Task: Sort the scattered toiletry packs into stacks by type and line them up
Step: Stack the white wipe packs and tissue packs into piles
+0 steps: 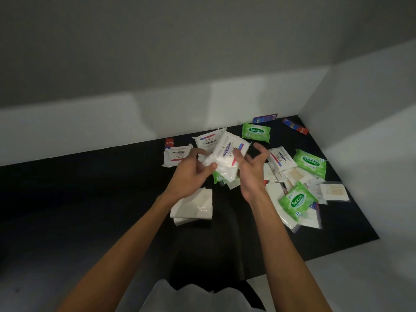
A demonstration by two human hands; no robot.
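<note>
Left hand pinching a white Dove pack above the black table, right hand fingers loosely spread, thumb seemingly touching it, green Sanicare packs scattered right.

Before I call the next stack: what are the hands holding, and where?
A white soap pack: the left hand pinches its lower end; the right hand lays its thumb on its right side, grip unclear.
</note>
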